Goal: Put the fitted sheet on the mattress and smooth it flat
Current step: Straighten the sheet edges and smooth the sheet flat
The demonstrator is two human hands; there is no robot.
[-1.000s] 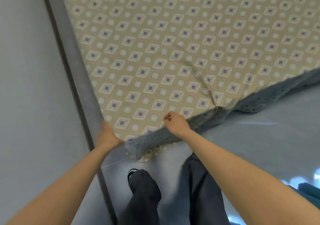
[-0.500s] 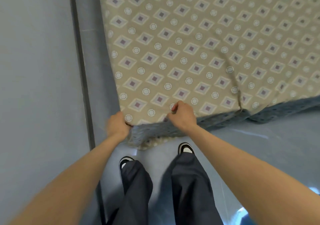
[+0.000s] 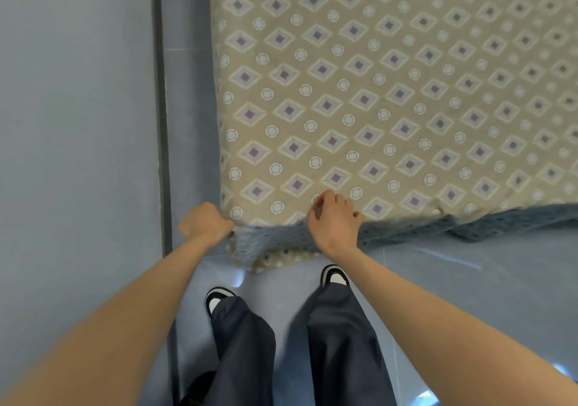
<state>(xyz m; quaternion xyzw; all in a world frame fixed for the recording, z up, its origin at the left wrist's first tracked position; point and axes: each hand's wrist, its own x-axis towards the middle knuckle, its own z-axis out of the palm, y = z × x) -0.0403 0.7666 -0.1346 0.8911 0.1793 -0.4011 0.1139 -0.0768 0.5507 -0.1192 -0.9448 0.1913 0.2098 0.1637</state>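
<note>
Plainly a corner-fitting step. Fitted sheet [image 3: 375, 92], tan with a diamond-and-ring print, lies spread over the mattress, which is itself hidden beneath it. Along the mattress's near edge a blue-grey dotted hem [image 3: 500, 224] is turned up and hangs loose toward the floor [image 3: 469, 280], not yet tucked.

Hands: left hand [image 3: 205, 222] is fisted at the mattress's near left corner, fingers curled into the cloth there. Right hand [image 3: 336, 219] sits a little further along the near edge, thumb and fingers pinching the printed top where it meets the hem. Wall [image 3: 78, 124] runs close along the mattress's left side; shoes [image 3: 219, 296] stand just short of the near edge.

Handling, as a judgement: light, soft, limp cloth that bunches readily. The gathered hem likely pulls back, so the corner could slip off if released early. Best hold is the hem itself at the corner seam, drawn down and under the mattress, rather than the flat top.

Against the earlier frames: a second ago a long crease ran across the top toward the near edge, and half a second ago it was still there. Now that crease is gone and the top reads flatter, with only a small pucker left at the near edge. Left hand has come in from the wall side to the corner.
</note>
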